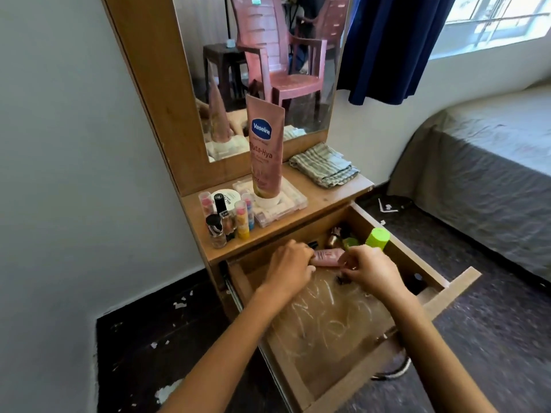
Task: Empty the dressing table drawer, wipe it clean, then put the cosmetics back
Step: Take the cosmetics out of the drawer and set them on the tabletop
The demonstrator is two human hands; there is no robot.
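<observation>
The wooden drawer (444,296) of the dressing table is pulled out, its floor streaked with white marks. At its back lies a small pink tube (417,255); my left hand (290,269) grips its left end. My right hand (371,271) is curled over the tube's right end, and what it holds is hidden. Behind my hands, at the drawer's back right, a green-capped bottle (378,237) stands beside a bronze bottle (334,239). On the tabletop stand a tall pink Vaseline tube (265,150) on a clear flat case (286,204) and several small bottles and lip balms (229,217).
A folded striped cloth (325,165) lies at the tabletop's right end, below the mirror (256,70). A bed (483,162) stands to the right. A blue curtain (396,46) hangs by the window. The dark floor shows white paint flecks on the left.
</observation>
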